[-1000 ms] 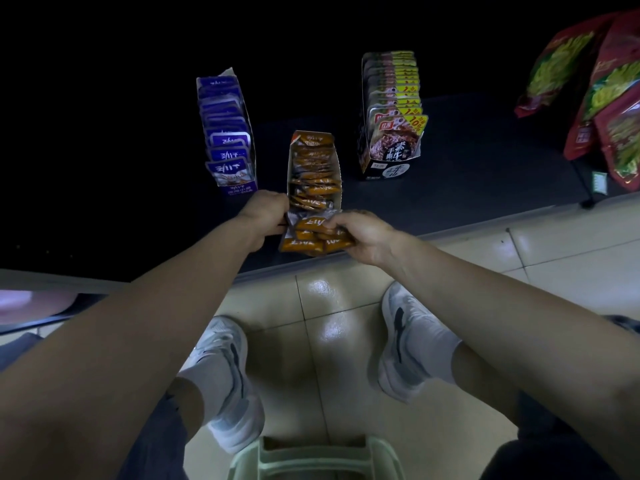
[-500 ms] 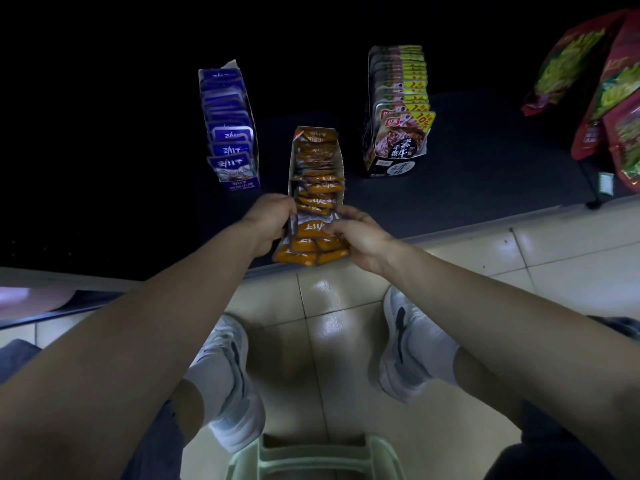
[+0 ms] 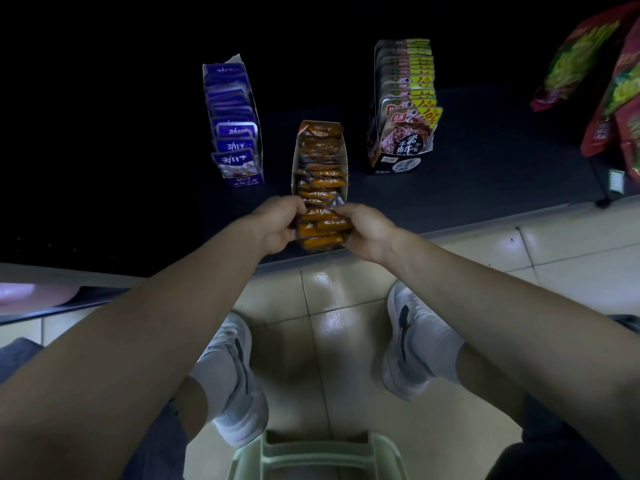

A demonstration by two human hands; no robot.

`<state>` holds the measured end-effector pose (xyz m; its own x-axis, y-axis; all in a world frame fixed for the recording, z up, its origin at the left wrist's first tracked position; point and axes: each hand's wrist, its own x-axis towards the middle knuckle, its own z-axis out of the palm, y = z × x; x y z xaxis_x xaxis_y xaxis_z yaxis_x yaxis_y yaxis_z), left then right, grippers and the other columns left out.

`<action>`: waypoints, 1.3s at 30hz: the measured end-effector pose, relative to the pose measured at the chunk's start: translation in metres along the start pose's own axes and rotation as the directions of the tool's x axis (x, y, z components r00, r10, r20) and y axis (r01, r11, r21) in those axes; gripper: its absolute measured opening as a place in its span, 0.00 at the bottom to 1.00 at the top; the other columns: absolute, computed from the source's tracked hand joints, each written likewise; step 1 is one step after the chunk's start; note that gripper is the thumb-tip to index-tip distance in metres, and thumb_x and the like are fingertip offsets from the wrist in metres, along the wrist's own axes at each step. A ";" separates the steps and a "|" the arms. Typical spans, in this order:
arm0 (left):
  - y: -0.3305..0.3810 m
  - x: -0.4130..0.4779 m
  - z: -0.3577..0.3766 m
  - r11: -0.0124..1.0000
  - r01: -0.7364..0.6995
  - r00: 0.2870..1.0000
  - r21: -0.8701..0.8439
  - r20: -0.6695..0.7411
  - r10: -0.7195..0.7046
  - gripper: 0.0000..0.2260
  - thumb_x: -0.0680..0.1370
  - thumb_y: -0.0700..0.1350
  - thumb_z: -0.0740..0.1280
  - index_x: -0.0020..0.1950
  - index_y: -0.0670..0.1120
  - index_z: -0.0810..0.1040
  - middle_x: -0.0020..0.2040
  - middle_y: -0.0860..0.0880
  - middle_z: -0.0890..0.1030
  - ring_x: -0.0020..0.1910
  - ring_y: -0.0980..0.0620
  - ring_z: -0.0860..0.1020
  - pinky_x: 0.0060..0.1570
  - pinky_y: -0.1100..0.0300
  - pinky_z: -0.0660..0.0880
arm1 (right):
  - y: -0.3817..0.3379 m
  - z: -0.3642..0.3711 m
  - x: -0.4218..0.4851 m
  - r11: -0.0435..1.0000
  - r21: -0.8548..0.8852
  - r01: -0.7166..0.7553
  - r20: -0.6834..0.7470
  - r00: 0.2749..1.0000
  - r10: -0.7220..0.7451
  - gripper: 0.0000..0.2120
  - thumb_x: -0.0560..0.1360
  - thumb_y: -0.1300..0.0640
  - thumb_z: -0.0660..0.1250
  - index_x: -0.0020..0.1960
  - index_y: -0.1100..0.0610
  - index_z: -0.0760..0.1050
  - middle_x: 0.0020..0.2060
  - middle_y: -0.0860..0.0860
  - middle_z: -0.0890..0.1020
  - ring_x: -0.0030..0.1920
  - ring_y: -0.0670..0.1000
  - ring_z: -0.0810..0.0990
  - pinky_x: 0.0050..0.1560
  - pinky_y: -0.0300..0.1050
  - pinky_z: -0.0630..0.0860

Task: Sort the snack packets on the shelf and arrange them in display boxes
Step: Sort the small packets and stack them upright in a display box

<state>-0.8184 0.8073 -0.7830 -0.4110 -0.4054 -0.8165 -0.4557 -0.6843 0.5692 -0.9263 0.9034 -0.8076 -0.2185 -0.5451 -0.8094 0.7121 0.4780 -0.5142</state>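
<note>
left hand [image 3: 277, 224] curled, gripping left end of orange packets [image 3: 320, 233] | bundle sits at near end of orange box [image 3: 295, 168] | probably light, soft, slippery foil, so squeeze both ends | right hand [image 3: 364, 231] curled, pinching right end

left hand [image 3: 275, 225]: curled, gripping | right hand [image 3: 365, 232]: curled, gripping

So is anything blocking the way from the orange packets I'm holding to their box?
Nothing visible. The left hand and right hand grip the orange packets right at the near end of the orange box; only the boxed packets lie ahead.
</note>
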 end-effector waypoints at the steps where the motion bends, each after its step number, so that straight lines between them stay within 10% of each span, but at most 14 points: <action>1: 0.000 0.000 0.001 1.000 0.003 1.000 -0.004 0.003 -0.003 0.09 0.79 0.34 0.58 0.54 0.42 0.74 0.47 0.44 0.79 0.45 0.49 0.79 0.42 0.57 0.79 | -0.002 -0.002 -0.002 1.000 -0.015 -0.018 0.022 1.000 0.018 0.10 0.80 0.63 0.59 0.60 0.61 0.72 0.50 0.59 0.81 0.49 0.56 0.81 0.47 0.52 0.80; 8: -0.002 0.001 -0.010 0.980 0.058 0.997 0.193 0.035 -0.066 0.07 0.77 0.44 0.66 0.55 0.48 0.75 0.54 0.45 0.80 0.54 0.46 0.78 0.57 0.47 0.75 | 0.003 -0.001 0.002 0.998 -0.059 -0.004 0.011 1.000 0.005 0.15 0.79 0.67 0.62 0.65 0.61 0.70 0.53 0.58 0.80 0.49 0.54 0.81 0.43 0.50 0.80; 15: -0.016 0.006 -0.020 0.930 -0.110 0.966 0.350 0.257 0.017 0.37 0.67 0.33 0.76 0.67 0.53 0.59 0.60 0.50 0.76 0.58 0.53 0.76 0.53 0.60 0.78 | 0.012 -0.007 0.007 0.991 -0.083 0.109 -0.085 0.990 -0.116 0.20 0.77 0.66 0.67 0.67 0.66 0.67 0.55 0.60 0.80 0.50 0.56 0.81 0.49 0.50 0.81; 21: -0.025 0.024 -0.026 0.801 -0.185 0.982 0.570 0.092 0.162 0.55 0.65 0.42 0.80 0.79 0.45 0.43 0.68 0.45 0.73 0.68 0.47 0.71 0.70 0.48 0.67 | 0.014 -0.015 0.005 0.977 -0.144 0.156 0.019 0.988 -0.155 0.27 0.73 0.68 0.71 0.69 0.66 0.65 0.62 0.63 0.77 0.60 0.60 0.79 0.59 0.53 0.78; 33: -0.034 0.033 -0.031 0.754 -0.320 0.947 0.574 0.163 0.277 0.42 0.74 0.40 0.73 0.78 0.51 0.49 0.68 0.46 0.73 0.66 0.48 0.72 0.69 0.48 0.68 | 0.024 -0.027 0.008 0.883 -0.371 0.288 0.116 0.958 -0.263 0.36 0.68 0.69 0.75 0.71 0.61 0.64 0.58 0.54 0.79 0.60 0.53 0.79 0.63 0.48 0.76; 39: -0.036 0.032 -0.028 0.746 -0.339 0.933 0.574 0.310 0.185 0.56 0.66 0.41 0.78 0.78 0.55 0.40 0.70 0.52 0.68 0.69 0.51 0.69 0.70 0.50 0.67 | 0.029 -0.023 0.014 0.735 -0.564 0.377 -0.015 0.885 -0.466 0.36 0.65 0.66 0.78 0.69 0.59 0.67 0.57 0.53 0.79 0.58 0.52 0.79 0.62 0.47 0.75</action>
<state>-0.7933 0.8024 -0.8323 -0.7123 -0.3170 -0.6262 -0.6537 -0.0251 0.7563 -0.9242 0.9252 -0.8406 -0.5349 -0.6945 -0.4812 0.0647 0.5342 -0.8429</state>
